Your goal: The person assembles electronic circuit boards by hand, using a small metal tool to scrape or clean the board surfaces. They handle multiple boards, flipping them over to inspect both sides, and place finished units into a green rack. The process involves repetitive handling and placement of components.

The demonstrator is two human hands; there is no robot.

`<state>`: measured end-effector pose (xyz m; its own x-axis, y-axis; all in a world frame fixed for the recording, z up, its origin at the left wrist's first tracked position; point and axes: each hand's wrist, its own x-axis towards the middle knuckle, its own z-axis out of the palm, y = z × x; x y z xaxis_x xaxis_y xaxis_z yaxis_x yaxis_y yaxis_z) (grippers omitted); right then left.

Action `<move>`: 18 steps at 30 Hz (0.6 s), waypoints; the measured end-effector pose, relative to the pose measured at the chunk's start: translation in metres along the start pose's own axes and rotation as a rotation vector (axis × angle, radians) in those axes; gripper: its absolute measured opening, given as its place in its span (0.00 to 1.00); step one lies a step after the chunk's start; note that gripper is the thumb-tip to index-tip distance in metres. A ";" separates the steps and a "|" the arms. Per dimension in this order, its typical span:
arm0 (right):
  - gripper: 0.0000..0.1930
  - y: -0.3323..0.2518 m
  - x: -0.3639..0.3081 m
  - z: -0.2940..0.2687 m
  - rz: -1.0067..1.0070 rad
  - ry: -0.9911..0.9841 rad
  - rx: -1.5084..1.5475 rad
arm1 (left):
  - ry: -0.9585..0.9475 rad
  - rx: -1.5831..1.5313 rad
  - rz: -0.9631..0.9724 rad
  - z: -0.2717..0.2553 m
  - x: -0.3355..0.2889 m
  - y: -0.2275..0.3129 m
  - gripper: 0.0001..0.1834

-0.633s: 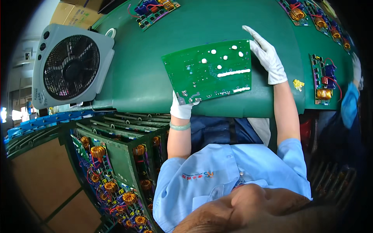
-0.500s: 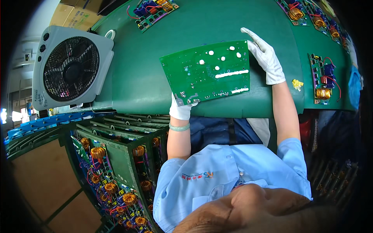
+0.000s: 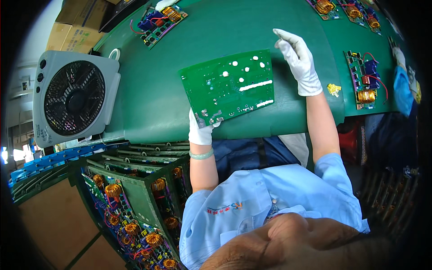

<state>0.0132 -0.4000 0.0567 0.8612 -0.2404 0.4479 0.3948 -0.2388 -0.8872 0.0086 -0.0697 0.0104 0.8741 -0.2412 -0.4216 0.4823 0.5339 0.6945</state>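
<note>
My left hand (image 3: 200, 133), in a white glove, grips a green circuit board (image 3: 216, 95) by its lower left corner. The board is held tilted above the green tabletop, solder side facing up. Several white blobs and two white strips of sealant lie across that face. Behind the board, most of the left fingers are hidden. My right hand (image 3: 300, 64), gloved in white too, is raised just off the board's right edge. Its fingers are stretched out and I see nothing in them.
At the left stands a grey box fan (image 3: 74, 101). A populated circuit board (image 3: 162, 22) lies at the far left, another circuit board (image 3: 365, 81) at the right, near a small yellow piece (image 3: 333, 89). Below left, a green rack (image 3: 144, 180) holds several boards. A co-worker's sleeve (image 3: 402, 90) shows at the right.
My right hand has come away from the board's right edge, its fingers now bent a little more. The board stays in my left hand. The whole view has shifted slightly.
</note>
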 end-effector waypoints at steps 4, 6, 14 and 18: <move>0.17 -0.016 0.002 -0.001 -0.373 -0.171 -0.273 | -0.357 -0.197 -0.174 -0.006 0.000 0.010 0.21; 0.18 -0.021 0.000 0.003 -0.477 -0.226 -0.447 | -0.198 -0.099 -0.088 -0.003 -0.001 0.004 0.21; 0.20 -0.027 -0.007 0.009 -0.598 -0.232 -0.647 | 0.079 0.057 0.094 0.010 -0.013 -0.005 0.20; 0.21 -0.027 -0.007 0.010 -0.629 -0.213 -0.658 | 0.114 0.043 0.077 0.015 -0.011 -0.003 0.21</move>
<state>-0.0007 -0.3825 0.0763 0.6172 0.2759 0.7369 0.6035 -0.7669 -0.2184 -0.0021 -0.0806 0.0216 0.8976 -0.1064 -0.4278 0.4183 0.5117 0.7504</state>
